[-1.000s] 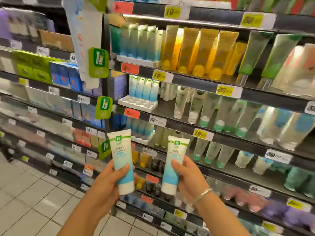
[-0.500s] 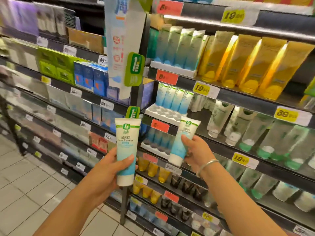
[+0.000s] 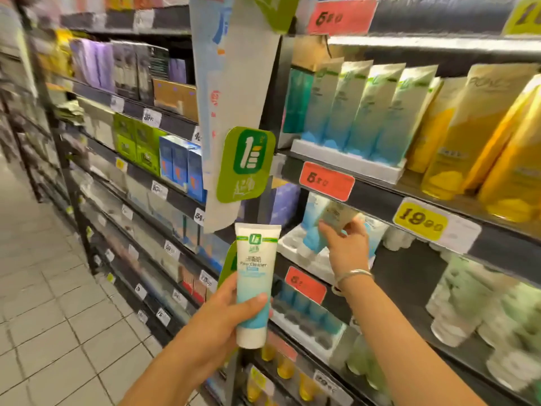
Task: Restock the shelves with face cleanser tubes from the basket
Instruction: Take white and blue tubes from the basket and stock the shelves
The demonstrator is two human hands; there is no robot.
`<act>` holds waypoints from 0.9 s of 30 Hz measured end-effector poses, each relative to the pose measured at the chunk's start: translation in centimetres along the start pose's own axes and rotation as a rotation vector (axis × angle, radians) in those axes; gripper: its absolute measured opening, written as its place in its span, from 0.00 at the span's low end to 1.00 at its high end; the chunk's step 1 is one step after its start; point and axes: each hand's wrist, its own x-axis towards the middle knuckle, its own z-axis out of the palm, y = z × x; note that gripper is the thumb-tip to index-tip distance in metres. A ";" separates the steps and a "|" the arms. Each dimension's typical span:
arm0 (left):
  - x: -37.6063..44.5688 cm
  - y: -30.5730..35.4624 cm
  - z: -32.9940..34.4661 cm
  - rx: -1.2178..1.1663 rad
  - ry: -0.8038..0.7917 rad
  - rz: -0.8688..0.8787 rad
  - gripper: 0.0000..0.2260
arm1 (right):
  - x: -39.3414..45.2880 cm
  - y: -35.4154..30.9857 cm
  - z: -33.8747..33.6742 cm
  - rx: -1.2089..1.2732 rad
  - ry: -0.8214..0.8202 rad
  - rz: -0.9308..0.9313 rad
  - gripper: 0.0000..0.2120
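Head view: I see my left hand [image 3: 222, 315] low in front of the shelves, fingers and thumb wrapped round an upright white-and-blue tube [image 3: 254, 284], cap down. Taking that tube as landmark: up and to its right, my right hand [image 3: 347, 247] reaches under the shelf [image 3: 380, 200] edge, fingers closed on a second tube [image 3: 325, 225], tilted, just above a white tray [image 3: 295, 250]. A red price tag [image 3: 305, 285] sits right of the landmark tube; a green sign [image 3: 246, 164] hangs above it.
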 end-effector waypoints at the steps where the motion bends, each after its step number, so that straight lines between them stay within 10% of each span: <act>1: 0.6 0.0 0.1 -0.008 0.008 0.004 0.21 | 0.6 0.4 0.4 -0.003 0.005 -0.011 0.12; 27: 7.5 1.0 -2.7 -0.017 -0.184 -0.090 0.23 | 4.4 2.7 5.5 -0.684 0.088 -0.090 0.22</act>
